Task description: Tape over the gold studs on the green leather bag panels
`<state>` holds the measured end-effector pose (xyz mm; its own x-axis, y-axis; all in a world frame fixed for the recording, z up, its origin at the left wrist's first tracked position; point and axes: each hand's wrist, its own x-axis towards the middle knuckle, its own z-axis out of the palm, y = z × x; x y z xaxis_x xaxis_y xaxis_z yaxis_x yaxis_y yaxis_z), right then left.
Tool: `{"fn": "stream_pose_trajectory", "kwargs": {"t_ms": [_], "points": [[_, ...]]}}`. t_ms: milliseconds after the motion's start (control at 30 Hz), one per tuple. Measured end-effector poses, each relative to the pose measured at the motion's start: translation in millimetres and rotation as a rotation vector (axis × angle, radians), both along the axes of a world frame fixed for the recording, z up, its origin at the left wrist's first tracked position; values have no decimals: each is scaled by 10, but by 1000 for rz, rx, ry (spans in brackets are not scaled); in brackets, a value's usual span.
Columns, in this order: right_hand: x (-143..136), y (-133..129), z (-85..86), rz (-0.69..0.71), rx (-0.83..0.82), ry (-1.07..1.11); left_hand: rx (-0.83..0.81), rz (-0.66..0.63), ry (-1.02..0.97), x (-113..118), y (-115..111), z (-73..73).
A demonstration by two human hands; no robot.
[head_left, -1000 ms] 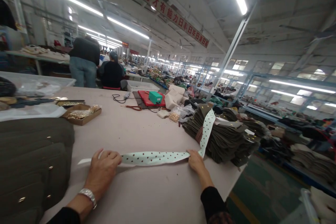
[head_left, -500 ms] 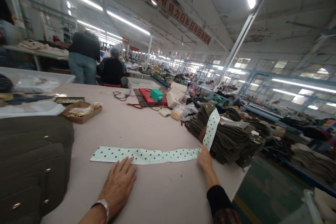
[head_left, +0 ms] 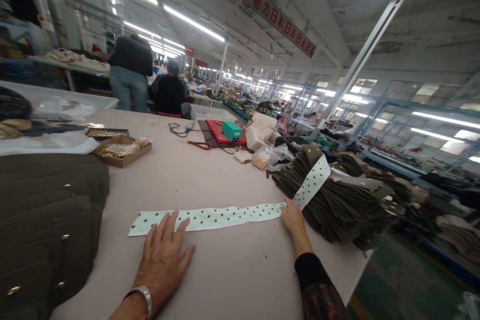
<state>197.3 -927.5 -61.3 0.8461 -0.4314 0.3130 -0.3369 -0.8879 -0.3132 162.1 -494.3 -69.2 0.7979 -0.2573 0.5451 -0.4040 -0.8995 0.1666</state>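
Observation:
A long pale green strip with dark dots (head_left: 232, 214) lies across the table (head_left: 225, 270), its right end folded upward over a stack of dark olive fabric pieces (head_left: 337, 200). My left hand (head_left: 163, 250), with a silver bracelet at the wrist, rests flat with fingers spread, fingertips on the strip's left part. At the fold near the stack, my right hand (head_left: 294, 220) pinches the strip's lower edge between its fingers.
Dark flat pieces with metal studs (head_left: 45, 230) overlap at the left. Behind them sits a cardboard box of gold parts (head_left: 123, 151). A green box (head_left: 231, 131) rests on a red item farther back. Two people (head_left: 131, 72) are beyond the table.
My left hand has shifted slightly left along the strip, with its fingers and thumb spread wider. The folded end now leans farther right. The camera view has turned a little.

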Motion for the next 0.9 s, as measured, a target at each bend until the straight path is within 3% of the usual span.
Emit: {"fn": "stream_pose_trajectory", "kwargs": {"t_ms": [167, 433, 667, 767, 900], "points": [[-86, 239, -87, -77, -46, 0, 57, 109, 176, -2, -42, 117], [-222, 169, -83, -55, -26, -57, 62, -25, 229, -95, 7, 239], [-332, 213, 12, -80, -15, -172, -66, -131, 156, -113, 17, 196], [-398, 323, 38, -47, -18, -195, -143, -224, 142, -343, 85, 232], [-437, 684, 41, 145, -31, -160, -212, -427, 154, -903, 345, 367]]}}
